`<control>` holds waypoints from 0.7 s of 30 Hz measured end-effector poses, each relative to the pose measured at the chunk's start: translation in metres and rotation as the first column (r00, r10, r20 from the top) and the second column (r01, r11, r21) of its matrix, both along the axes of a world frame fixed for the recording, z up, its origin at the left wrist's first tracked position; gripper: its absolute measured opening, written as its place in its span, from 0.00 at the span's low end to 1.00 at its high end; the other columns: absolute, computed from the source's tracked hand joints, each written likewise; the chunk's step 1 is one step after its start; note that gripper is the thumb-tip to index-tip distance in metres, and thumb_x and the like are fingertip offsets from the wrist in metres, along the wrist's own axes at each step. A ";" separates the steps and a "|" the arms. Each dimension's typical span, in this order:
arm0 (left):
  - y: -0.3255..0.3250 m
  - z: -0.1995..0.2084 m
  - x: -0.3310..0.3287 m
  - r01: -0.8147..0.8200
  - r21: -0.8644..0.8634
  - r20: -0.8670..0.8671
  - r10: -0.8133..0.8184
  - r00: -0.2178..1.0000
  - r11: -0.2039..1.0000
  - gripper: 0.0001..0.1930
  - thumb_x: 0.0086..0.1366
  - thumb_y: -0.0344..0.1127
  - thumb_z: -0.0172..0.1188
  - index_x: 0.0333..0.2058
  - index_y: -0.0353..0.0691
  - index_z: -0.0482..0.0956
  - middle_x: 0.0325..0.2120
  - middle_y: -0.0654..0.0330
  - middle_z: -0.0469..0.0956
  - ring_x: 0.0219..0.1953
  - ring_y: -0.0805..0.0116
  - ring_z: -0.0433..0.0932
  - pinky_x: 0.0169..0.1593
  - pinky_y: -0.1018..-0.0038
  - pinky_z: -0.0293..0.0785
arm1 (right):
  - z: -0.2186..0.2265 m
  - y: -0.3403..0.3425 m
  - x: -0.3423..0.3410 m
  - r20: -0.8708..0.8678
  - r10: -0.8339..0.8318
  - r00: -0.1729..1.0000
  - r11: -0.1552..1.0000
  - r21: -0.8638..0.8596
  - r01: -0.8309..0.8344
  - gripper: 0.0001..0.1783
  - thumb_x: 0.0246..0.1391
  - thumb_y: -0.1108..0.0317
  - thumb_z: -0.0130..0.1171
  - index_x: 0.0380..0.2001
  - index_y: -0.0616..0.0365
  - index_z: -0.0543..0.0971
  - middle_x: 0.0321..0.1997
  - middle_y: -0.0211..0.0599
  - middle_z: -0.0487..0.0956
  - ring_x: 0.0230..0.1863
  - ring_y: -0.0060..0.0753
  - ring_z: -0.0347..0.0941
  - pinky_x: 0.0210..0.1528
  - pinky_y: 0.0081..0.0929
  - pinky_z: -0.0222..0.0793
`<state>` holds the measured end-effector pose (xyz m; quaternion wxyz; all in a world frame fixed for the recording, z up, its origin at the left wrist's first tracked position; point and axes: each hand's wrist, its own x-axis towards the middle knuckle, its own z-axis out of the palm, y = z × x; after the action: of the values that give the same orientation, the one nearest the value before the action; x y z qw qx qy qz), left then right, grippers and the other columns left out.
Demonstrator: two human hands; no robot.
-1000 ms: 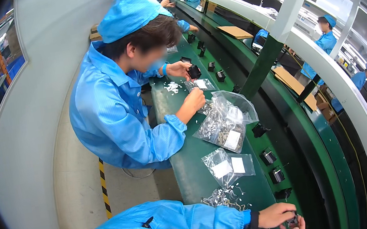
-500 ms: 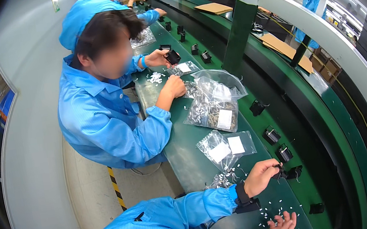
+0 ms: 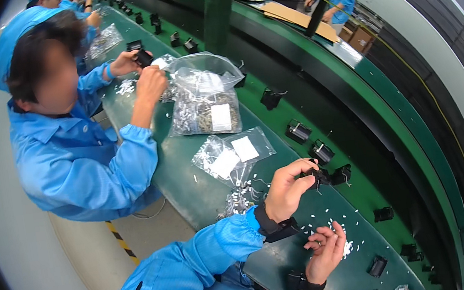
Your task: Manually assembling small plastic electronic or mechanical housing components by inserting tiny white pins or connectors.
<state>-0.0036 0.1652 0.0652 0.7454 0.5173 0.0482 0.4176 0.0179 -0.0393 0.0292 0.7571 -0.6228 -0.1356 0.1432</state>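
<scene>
My left hand (image 3: 287, 193) is closed on a small black boxy part (image 3: 318, 178) at the edge of the green belt, its fingers hiding some of it. Right beside it another black part (image 3: 341, 175) stands on the belt. My right hand (image 3: 325, 252) is palm up over the green bench, fingers loosely bent and apart, with nothing visible in them. Small white pieces (image 3: 347, 247) lie scattered around its fingertips. Left of my left wrist there is a pile of thin wires with white ends (image 3: 239, 198), spilling by a clear bag (image 3: 223, 161).
A large clear bag of wired pieces (image 3: 204, 113) sits farther up the bench. Beyond it a co-worker in blue (image 3: 75, 149) handles a black part. More black parts (image 3: 298, 131) line the belt. A green post (image 3: 221, 16) rises behind. Another black part (image 3: 377, 266) lies near my right hand.
The view has swung to the right, so the scene sits farther left and higher. My left hand keeps its grip on the black part. My right hand's fingers now point more upward.
</scene>
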 end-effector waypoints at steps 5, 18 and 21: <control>-0.003 -0.001 0.002 0.048 -0.028 0.026 -0.047 0.999 0.998 0.09 0.66 0.27 0.54 0.39 0.29 0.80 0.42 0.56 0.81 0.59 0.58 0.74 0.69 0.62 0.62 | 0.004 -0.003 -0.001 0.046 -0.024 0.999 1.000 -0.011 0.024 0.22 0.78 0.60 0.44 0.63 0.65 0.67 0.44 0.43 0.79 0.34 0.27 0.78 0.29 0.23 0.78; -0.015 0.005 0.004 -0.111 0.178 0.014 0.110 0.994 0.978 0.03 0.61 0.25 0.60 0.32 0.31 0.80 0.32 0.54 0.79 0.45 0.55 0.79 0.56 0.64 0.73 | 0.003 -0.007 -0.004 0.214 -0.112 0.970 0.991 -0.053 0.126 0.24 0.78 0.58 0.43 0.64 0.65 0.65 0.44 0.44 0.79 0.31 0.27 0.78 0.27 0.21 0.76; -0.033 -0.010 0.014 -0.058 0.286 -0.092 0.088 0.992 0.956 0.05 0.62 0.29 0.62 0.30 0.33 0.81 0.27 0.52 0.78 0.37 0.52 0.79 0.43 0.62 0.74 | 0.015 -0.016 -0.004 0.162 -0.140 0.977 0.981 -0.113 0.159 0.22 0.77 0.61 0.47 0.66 0.58 0.65 0.48 0.41 0.79 0.36 0.26 0.73 0.35 0.23 0.73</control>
<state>0.0101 0.1324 0.0554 0.6444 0.6373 0.0459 0.4201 0.0138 -0.0556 0.0441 0.7124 -0.6868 -0.1367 0.0457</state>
